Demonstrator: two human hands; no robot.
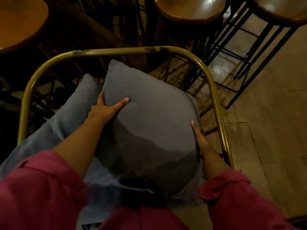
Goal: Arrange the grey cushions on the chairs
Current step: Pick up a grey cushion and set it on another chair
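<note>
A square grey cushion (149,123) fills the middle of the view, held over a chair with a curved brass-coloured tube frame (116,51). My left hand (106,107) grips the cushion's left edge, thumb on top. My right hand (198,135) clasps its right edge. A second, paler grey cushion (63,123) lies on the chair to the left, partly under the first and under my left arm. Pink sleeves cover both forearms near the bottom.
Round wooden stools (189,9) on thin black metal legs stand beyond the chair, with another wooden seat (18,24) at the far left. Wooden plank floor (265,130) lies to the right of the chair. The space behind the frame is dark and crowded with legs.
</note>
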